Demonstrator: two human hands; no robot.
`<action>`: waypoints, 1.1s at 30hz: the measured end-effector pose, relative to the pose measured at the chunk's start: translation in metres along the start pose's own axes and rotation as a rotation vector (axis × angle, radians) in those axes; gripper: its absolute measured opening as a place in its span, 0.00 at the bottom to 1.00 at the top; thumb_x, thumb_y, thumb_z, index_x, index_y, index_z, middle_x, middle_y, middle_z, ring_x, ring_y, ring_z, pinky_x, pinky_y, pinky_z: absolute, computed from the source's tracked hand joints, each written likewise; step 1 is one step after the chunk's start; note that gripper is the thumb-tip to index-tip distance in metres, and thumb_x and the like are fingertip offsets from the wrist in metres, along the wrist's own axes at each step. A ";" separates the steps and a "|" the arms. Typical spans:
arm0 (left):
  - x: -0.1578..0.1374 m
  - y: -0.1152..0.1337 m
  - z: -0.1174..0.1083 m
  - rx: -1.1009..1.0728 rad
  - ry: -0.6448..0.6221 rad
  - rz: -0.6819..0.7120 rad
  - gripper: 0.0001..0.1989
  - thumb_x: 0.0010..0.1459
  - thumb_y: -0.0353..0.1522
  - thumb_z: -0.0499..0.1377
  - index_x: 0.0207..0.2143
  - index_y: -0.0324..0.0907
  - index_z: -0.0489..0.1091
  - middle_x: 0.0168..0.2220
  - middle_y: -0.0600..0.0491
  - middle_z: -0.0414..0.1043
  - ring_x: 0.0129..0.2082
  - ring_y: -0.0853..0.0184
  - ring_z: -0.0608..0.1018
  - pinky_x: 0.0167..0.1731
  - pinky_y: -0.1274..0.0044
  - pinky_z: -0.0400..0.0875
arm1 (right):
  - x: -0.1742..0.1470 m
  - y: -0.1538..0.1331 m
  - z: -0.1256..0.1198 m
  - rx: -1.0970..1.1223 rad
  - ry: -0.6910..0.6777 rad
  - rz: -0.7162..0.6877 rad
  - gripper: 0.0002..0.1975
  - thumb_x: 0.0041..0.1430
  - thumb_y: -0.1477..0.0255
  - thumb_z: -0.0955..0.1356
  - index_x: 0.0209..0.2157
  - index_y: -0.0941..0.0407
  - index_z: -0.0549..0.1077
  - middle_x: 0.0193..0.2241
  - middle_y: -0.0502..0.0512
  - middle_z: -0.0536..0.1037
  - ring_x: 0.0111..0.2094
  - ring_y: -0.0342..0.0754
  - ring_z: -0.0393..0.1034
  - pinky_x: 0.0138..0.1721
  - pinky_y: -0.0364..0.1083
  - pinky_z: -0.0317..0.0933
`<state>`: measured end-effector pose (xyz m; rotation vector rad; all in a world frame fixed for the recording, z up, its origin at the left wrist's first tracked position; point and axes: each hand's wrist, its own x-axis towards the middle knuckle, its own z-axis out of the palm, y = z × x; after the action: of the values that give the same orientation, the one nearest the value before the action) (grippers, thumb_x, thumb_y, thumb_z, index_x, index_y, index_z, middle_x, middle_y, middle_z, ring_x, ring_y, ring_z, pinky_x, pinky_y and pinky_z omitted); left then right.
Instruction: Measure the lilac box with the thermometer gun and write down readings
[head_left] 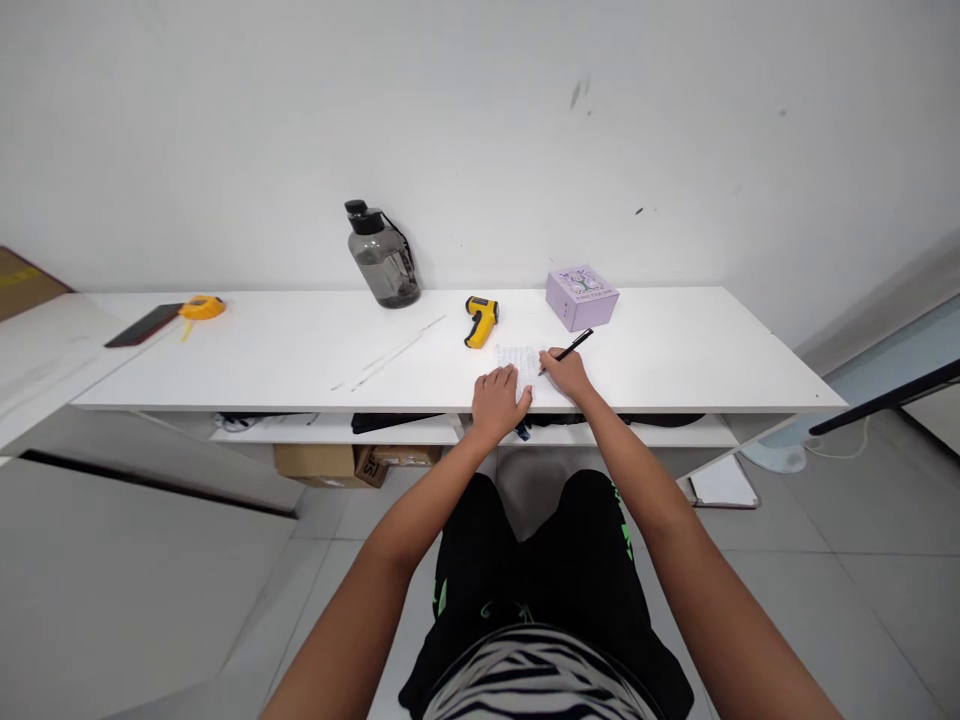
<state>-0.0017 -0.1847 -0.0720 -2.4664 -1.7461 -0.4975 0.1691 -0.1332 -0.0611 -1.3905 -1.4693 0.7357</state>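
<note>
Paper (529,370): the likeliest trouble is a slip or twist, if the left hand (496,402) presses too lightly while the pen (577,344) drags across it
Writing (513,355): could smudge if a palm or fingers rub the fresh strokes; too small to read from here
Desk (300,350): its front edge is near the paper, so a stroke taken too low might lose firm backing
Box (582,298): near the pen's raised end, and a wide swing of the right hand (568,374) could bump it
Thermometer (482,322): just behind the paper's left side, where a backward shove could make them meet
Left hand: spread flat, gripping nothing, fingertips on the paper's left part
Right hand: closed around the pen, its tip at the paper's right part
Paper's place: on the desk between the hands, partly under the left
</note>
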 end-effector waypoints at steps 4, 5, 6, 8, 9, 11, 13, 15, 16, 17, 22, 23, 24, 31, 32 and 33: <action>0.000 0.000 -0.001 0.010 0.007 0.002 0.28 0.71 0.42 0.44 0.64 0.38 0.67 0.66 0.45 0.66 0.65 0.55 0.67 0.63 0.63 0.59 | -0.001 0.000 0.000 0.001 0.002 0.006 0.17 0.54 0.63 0.64 0.15 0.53 0.67 0.18 0.50 0.73 0.27 0.47 0.67 0.36 0.46 0.60; 0.000 0.000 -0.001 0.013 0.011 0.006 0.28 0.71 0.42 0.44 0.64 0.38 0.67 0.66 0.45 0.66 0.65 0.55 0.68 0.62 0.63 0.59 | -0.001 -0.001 0.001 0.001 0.002 0.007 0.17 0.54 0.63 0.64 0.15 0.53 0.66 0.18 0.50 0.72 0.27 0.47 0.67 0.36 0.46 0.60; 0.000 0.000 -0.001 0.017 0.017 0.011 0.28 0.71 0.42 0.45 0.63 0.37 0.67 0.66 0.44 0.67 0.65 0.55 0.68 0.62 0.63 0.60 | -0.001 -0.001 0.001 0.000 0.005 0.008 0.17 0.54 0.63 0.64 0.15 0.53 0.66 0.18 0.50 0.72 0.27 0.47 0.67 0.35 0.46 0.59; 0.000 -0.001 0.000 0.021 0.038 0.021 0.27 0.70 0.41 0.46 0.63 0.37 0.67 0.65 0.44 0.67 0.65 0.55 0.68 0.62 0.63 0.61 | -0.002 -0.001 0.002 -0.001 0.015 0.013 0.17 0.54 0.63 0.64 0.15 0.53 0.66 0.18 0.49 0.72 0.27 0.46 0.66 0.34 0.46 0.58; 0.000 -0.002 0.001 0.021 0.052 0.024 0.27 0.70 0.41 0.46 0.63 0.37 0.68 0.65 0.44 0.68 0.64 0.55 0.69 0.61 0.62 0.62 | -0.002 -0.002 0.002 -0.001 0.018 0.017 0.16 0.54 0.63 0.64 0.15 0.53 0.66 0.17 0.49 0.71 0.26 0.46 0.65 0.34 0.45 0.57; 0.000 -0.003 0.004 0.017 0.079 0.028 0.25 0.70 0.41 0.48 0.62 0.37 0.68 0.64 0.45 0.69 0.63 0.55 0.70 0.60 0.62 0.63 | -0.003 -0.002 0.002 0.000 0.016 0.023 0.16 0.53 0.64 0.64 0.15 0.53 0.65 0.17 0.49 0.70 0.25 0.46 0.64 0.33 0.45 0.56; -0.001 -0.004 0.007 0.013 0.106 0.030 0.24 0.69 0.40 0.49 0.61 0.38 0.70 0.63 0.45 0.71 0.63 0.55 0.71 0.60 0.62 0.64 | -0.003 -0.003 0.002 0.004 0.008 0.027 0.16 0.52 0.63 0.64 0.14 0.53 0.65 0.16 0.49 0.70 0.25 0.45 0.63 0.32 0.45 0.56; -0.001 -0.004 0.009 0.011 0.127 0.031 0.24 0.69 0.40 0.50 0.60 0.39 0.70 0.62 0.46 0.71 0.62 0.55 0.72 0.59 0.62 0.65 | -0.004 -0.003 0.002 0.009 0.004 0.029 0.16 0.53 0.63 0.64 0.15 0.53 0.65 0.17 0.49 0.70 0.25 0.46 0.64 0.32 0.45 0.56; -0.001 -0.004 0.009 0.011 0.134 0.031 0.23 0.69 0.40 0.50 0.60 0.39 0.71 0.62 0.46 0.71 0.62 0.55 0.72 0.59 0.62 0.65 | -0.004 -0.003 0.002 0.010 0.004 0.030 0.16 0.53 0.62 0.64 0.15 0.53 0.65 0.17 0.49 0.71 0.25 0.46 0.64 0.32 0.45 0.57; -0.001 -0.004 0.010 0.011 0.138 0.031 0.23 0.69 0.39 0.51 0.60 0.39 0.71 0.62 0.46 0.71 0.62 0.55 0.72 0.59 0.62 0.65 | -0.004 -0.003 0.002 0.011 0.006 0.031 0.16 0.53 0.62 0.64 0.15 0.53 0.65 0.17 0.49 0.71 0.26 0.46 0.64 0.33 0.45 0.57; -0.001 -0.004 0.009 0.010 0.133 0.032 0.23 0.69 0.39 0.51 0.60 0.39 0.71 0.62 0.45 0.71 0.62 0.54 0.71 0.59 0.62 0.65 | -0.004 -0.004 0.002 0.009 0.012 0.040 0.17 0.54 0.62 0.63 0.16 0.53 0.66 0.18 0.49 0.72 0.26 0.46 0.65 0.33 0.44 0.57; -0.001 -0.004 0.009 0.010 0.132 0.032 0.23 0.68 0.39 0.51 0.60 0.39 0.71 0.62 0.45 0.71 0.62 0.54 0.71 0.59 0.61 0.65 | -0.004 -0.004 0.002 0.009 0.014 0.042 0.17 0.54 0.61 0.63 0.16 0.53 0.66 0.18 0.49 0.72 0.27 0.46 0.66 0.33 0.44 0.57; -0.001 -0.004 0.009 0.010 0.131 0.032 0.23 0.68 0.39 0.51 0.60 0.39 0.71 0.62 0.45 0.71 0.62 0.54 0.71 0.59 0.61 0.65 | -0.004 -0.004 0.002 0.007 0.016 0.044 0.17 0.54 0.61 0.63 0.16 0.53 0.66 0.18 0.49 0.72 0.26 0.46 0.65 0.33 0.44 0.57; -0.001 -0.003 0.007 0.002 0.122 0.029 0.24 0.69 0.39 0.50 0.60 0.37 0.70 0.63 0.45 0.71 0.63 0.55 0.71 0.59 0.61 0.65 | -0.003 -0.004 0.003 -0.010 0.011 0.052 0.17 0.54 0.62 0.63 0.15 0.53 0.60 0.17 0.48 0.69 0.25 0.45 0.63 0.32 0.44 0.55; -0.001 -0.003 0.007 0.003 0.120 0.028 0.24 0.68 0.39 0.50 0.60 0.37 0.70 0.63 0.45 0.71 0.63 0.55 0.71 0.59 0.61 0.65 | -0.003 -0.004 0.004 -0.012 0.005 0.050 0.17 0.53 0.63 0.63 0.15 0.53 0.60 0.17 0.48 0.69 0.25 0.44 0.63 0.32 0.44 0.55; -0.001 -0.003 0.006 0.003 0.119 0.025 0.24 0.68 0.39 0.51 0.60 0.37 0.70 0.63 0.45 0.71 0.62 0.55 0.71 0.60 0.61 0.65 | -0.003 -0.004 0.004 -0.015 -0.001 0.049 0.17 0.53 0.63 0.63 0.15 0.53 0.60 0.16 0.47 0.69 0.25 0.44 0.63 0.32 0.44 0.55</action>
<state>-0.0036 -0.1829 -0.0788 -2.3989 -1.6680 -0.6251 0.1638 -0.1363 -0.0596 -1.4416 -1.4489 0.7576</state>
